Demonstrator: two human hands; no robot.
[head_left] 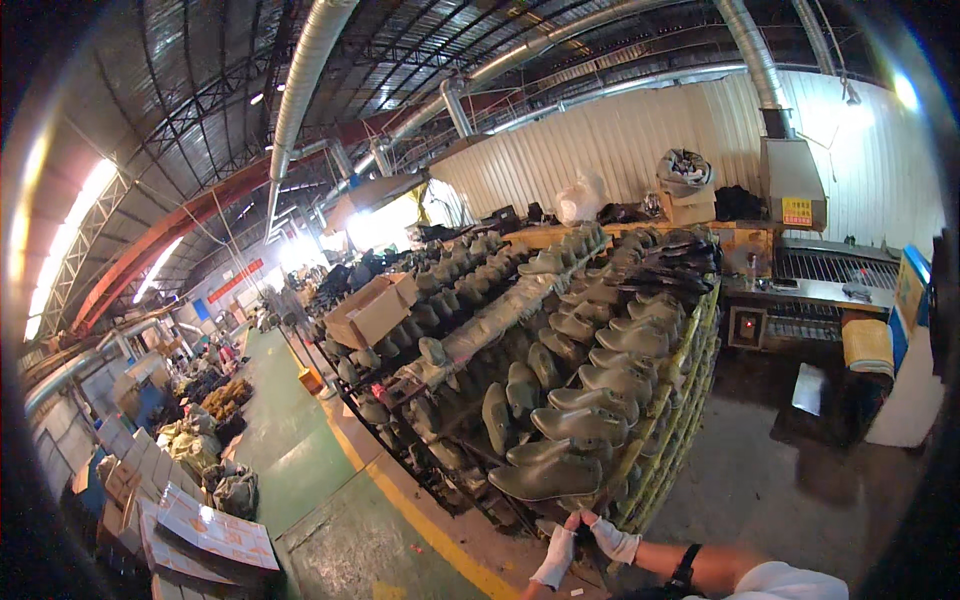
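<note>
1. Multi-tier rack (655, 447), yellow-edged on R side: stands before the person, near end just beyond the hands; top tier full of olive-green shoe lasts (545, 478), toes mostly pointing L along the R row.
2. L hand (556, 556): white glove, fingertips bare, at rack's near end. Fingers held narrow; from where I stand, can't tell if it grips the rack.
3. R hand (613, 541): same glove type, just beside L hand, fingertips nearly meeting. Fingers narrow; grip likewise can't be confirmed. Black wristband (684, 568) on R wrist.
4. Far end of rack, R side: dark glossy pile (665, 262) on top.
5. L of rack: more lasts in rows, w/ open cardboard box (372, 312) set among them.
6. R side of room: metal workbench (740, 291); yellow cloth (867, 346) hanging nr blue-edged panel (912, 285).
7. Behind: clear plastic bag (582, 198) agst corrugated wall (540, 165).
8. Far L: green walkway (300, 430), yellow-lined; flat cartons (215, 535) stacked alongside.
</note>
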